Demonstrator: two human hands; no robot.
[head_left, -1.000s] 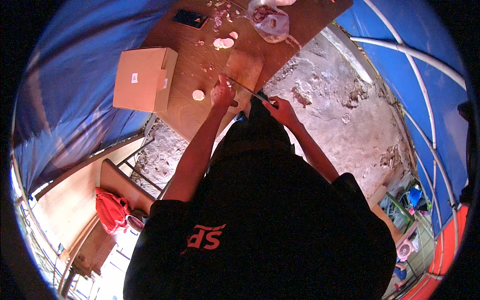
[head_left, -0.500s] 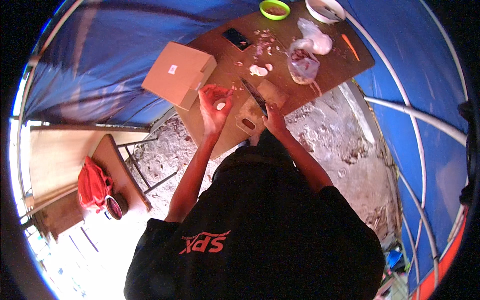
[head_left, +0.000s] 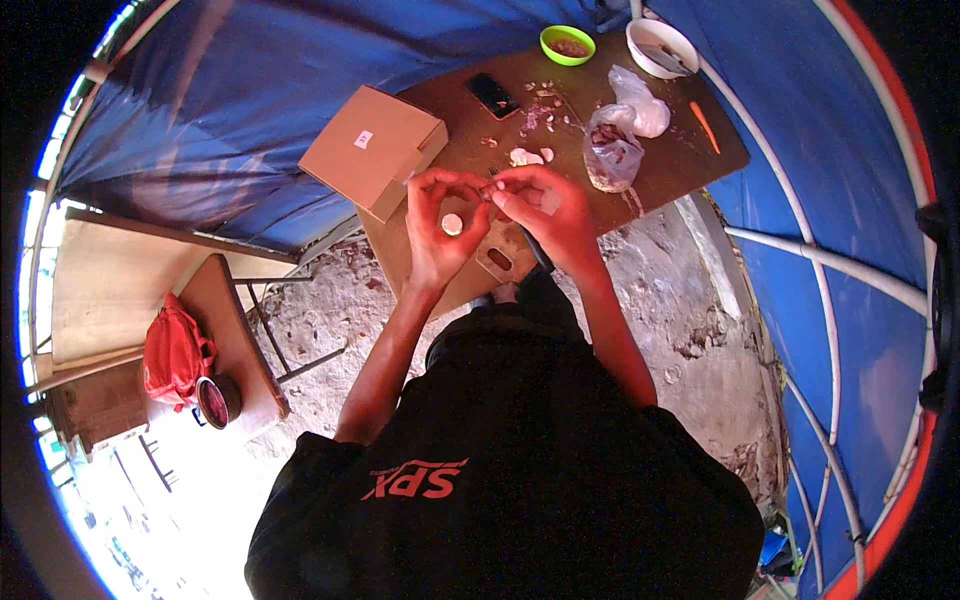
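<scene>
Above the wooden cutting board (head_left: 495, 262), my left hand (head_left: 440, 225) and my right hand (head_left: 560, 220) meet at their fingertips. Both pinch a small dark reddish piece (head_left: 490, 192), too small to name for sure. A small round whitish piece (head_left: 453, 224) shows against the curled lower fingers of my left hand. The knife's black handle (head_left: 539, 250) sticks out below my right hand; its blade is mostly hidden, and I cannot tell whether that hand still holds it. Just beyond my fingers, several white pieces (head_left: 524, 157) lie on the brown table (head_left: 420, 262).
A cardboard box (head_left: 370, 145) stands at the table's left. Farther back are a phone (head_left: 493, 95), scattered peels (head_left: 545, 105), a green bowl (head_left: 567, 46), a white bowl (head_left: 661, 48), plastic bags (head_left: 613, 158) and a thin orange stick-shaped thing (head_left: 705, 127). A red backpack (head_left: 175, 352) lies at lower left.
My right hand has moved up and left from the board to meet my left hand. The knife blade, plainly visible before, is now mostly covered. The view has shifted slightly.
</scene>
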